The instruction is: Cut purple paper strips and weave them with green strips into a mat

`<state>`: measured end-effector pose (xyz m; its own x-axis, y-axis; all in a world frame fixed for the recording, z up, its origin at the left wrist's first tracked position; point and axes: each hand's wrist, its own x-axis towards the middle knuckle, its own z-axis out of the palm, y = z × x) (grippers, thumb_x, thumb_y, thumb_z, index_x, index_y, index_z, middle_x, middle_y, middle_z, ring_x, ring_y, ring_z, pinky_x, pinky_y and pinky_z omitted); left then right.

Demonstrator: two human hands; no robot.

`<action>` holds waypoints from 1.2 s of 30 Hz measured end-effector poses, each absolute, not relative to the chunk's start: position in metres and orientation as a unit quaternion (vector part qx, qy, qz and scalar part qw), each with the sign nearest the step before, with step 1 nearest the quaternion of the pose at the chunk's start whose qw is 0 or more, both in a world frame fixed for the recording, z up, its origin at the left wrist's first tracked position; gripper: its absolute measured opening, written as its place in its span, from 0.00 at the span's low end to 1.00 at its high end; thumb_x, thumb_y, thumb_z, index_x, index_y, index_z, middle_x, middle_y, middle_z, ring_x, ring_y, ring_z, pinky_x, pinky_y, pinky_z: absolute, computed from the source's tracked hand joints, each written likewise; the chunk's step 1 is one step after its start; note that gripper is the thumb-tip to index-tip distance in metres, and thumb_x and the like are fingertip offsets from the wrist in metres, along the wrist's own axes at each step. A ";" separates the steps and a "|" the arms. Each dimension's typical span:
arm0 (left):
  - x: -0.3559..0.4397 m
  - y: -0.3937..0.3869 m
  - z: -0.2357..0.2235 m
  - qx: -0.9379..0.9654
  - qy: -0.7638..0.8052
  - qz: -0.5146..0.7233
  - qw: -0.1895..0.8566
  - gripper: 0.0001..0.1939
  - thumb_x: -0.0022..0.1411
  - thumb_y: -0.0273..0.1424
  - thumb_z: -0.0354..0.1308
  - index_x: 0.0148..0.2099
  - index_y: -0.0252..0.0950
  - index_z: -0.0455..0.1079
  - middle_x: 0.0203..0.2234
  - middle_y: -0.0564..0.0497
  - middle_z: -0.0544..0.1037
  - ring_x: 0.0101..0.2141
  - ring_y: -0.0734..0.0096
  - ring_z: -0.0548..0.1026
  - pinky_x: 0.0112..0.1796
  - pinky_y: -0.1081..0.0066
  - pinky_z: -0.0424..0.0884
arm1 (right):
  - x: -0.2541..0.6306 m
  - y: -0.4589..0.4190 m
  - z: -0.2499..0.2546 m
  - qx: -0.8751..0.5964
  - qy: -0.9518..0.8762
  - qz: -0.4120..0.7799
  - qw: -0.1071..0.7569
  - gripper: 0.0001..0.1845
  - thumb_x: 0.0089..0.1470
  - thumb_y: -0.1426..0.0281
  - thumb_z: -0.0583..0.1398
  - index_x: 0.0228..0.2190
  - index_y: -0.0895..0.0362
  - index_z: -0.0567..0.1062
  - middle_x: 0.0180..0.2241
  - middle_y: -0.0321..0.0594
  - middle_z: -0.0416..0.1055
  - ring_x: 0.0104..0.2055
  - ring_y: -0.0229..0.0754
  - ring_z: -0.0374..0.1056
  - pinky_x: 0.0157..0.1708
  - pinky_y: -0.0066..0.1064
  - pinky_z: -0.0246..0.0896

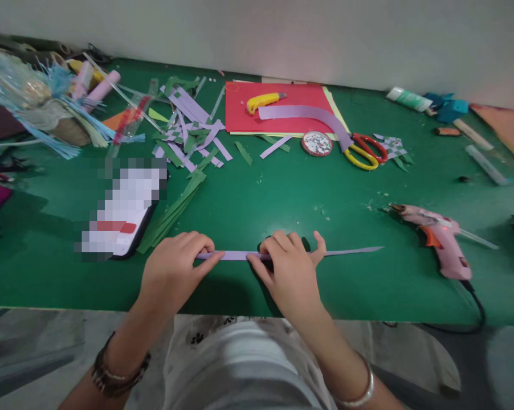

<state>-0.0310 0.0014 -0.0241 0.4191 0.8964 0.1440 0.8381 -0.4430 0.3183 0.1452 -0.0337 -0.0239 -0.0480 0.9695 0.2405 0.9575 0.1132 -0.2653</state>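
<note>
A narrow lilac paper strip (pixel 235 255) stretches sideways between my two hands near the front of the table. My left hand (pixel 175 267) pinches its left end between thumb and fingers. Further right, my right hand (pixel 289 267) grips the same strip with thumb and curled fingers, its little finger raised. The strip's thin tail runs on past my right hand and ends in a point. Left of my left hand lie a fan of green paper strips (pixel 175 210) and a phone (pixel 124 210) with a blurred screen.
A pink glue gun (pixel 443 236) with a cord lies at the right. Scissors (pixel 366 151), a yellow cutter (pixel 263 102), red paper (pixel 291 91), a curled lilac strip (pixel 300 113) and a round container (pixel 317 143) lie further back. Mixed paper scraps (pixel 192 125) are heaped at back left.
</note>
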 end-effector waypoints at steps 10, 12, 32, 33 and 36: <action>-0.039 -0.002 -0.025 0.817 0.539 0.170 0.118 0.13 0.60 0.37 0.46 0.27 0.36 0.64 0.20 0.54 0.69 0.24 0.72 0.67 0.25 0.73 0.59 | 0.145 -0.035 -0.026 -0.673 -0.713 0.026 0.193 0.14 0.53 0.64 0.53 0.20 0.55 0.67 0.23 0.31 0.65 0.29 0.37 0.58 0.50 0.44 0.28; -0.041 -0.004 -0.025 0.813 0.542 0.186 0.100 0.13 0.60 0.36 0.46 0.29 0.36 0.64 0.20 0.53 0.68 0.24 0.72 0.67 0.25 0.73 0.60 | 0.145 -0.035 -0.026 -0.673 -0.713 0.026 0.196 0.14 0.53 0.64 0.53 0.20 0.55 0.67 0.23 0.30 0.65 0.29 0.36 0.59 0.50 0.45 0.28; -0.018 -0.032 -0.023 0.900 0.405 0.158 -0.018 0.17 0.60 0.22 0.41 0.48 0.33 0.64 0.43 0.44 0.70 0.41 0.63 0.69 0.40 0.63 0.66 | 0.143 -0.033 -0.026 -0.665 -0.723 0.004 0.188 0.13 0.54 0.67 0.53 0.20 0.55 0.67 0.24 0.31 0.68 0.30 0.38 0.59 0.50 0.45 0.28; -0.013 -0.036 -0.025 0.908 0.388 0.158 -0.002 0.17 0.61 0.23 0.41 0.50 0.31 0.63 0.42 0.43 0.70 0.42 0.63 0.68 0.41 0.64 0.66 | 0.143 -0.033 -0.025 -0.665 -0.723 0.005 0.187 0.13 0.54 0.67 0.53 0.20 0.55 0.67 0.24 0.32 0.68 0.30 0.38 0.59 0.50 0.45 0.28; -0.003 -0.044 -0.030 0.909 0.382 0.164 0.015 0.19 0.62 0.31 0.43 0.52 0.26 0.61 0.42 0.41 0.70 0.43 0.61 0.67 0.43 0.62 0.65 | 0.146 -0.035 -0.023 -0.667 -0.719 0.009 0.196 0.13 0.54 0.67 0.52 0.20 0.55 0.68 0.24 0.32 0.68 0.30 0.38 0.60 0.50 0.45 0.27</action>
<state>-0.0033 -0.0436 -0.0300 0.6539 0.7000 0.2871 0.6903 -0.7073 0.1524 0.1457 -0.0350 -0.0234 -0.0335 0.9625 0.2694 0.9553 0.1101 -0.2745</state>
